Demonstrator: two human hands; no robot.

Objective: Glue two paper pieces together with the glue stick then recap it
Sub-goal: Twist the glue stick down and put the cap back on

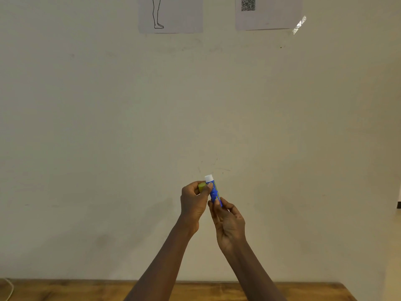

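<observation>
Pale wall (108, 127) bearing two printed sheets (171, 16) (269, 13); wooden table (65, 290) edge below, white cord (9, 288) at left

Both forearms reach far and converge at centre. The left hand (193, 203) is curled closed. The right hand (229, 222) pinches, palm up.

The glue stick (215, 193) is blue with green markings and a white tip, its cap (201, 187) yellow-green, the wall (195, 105) cream, the table (65, 290) brown wood grain, and 2 white sheets (171, 14) carry black print.
</observation>
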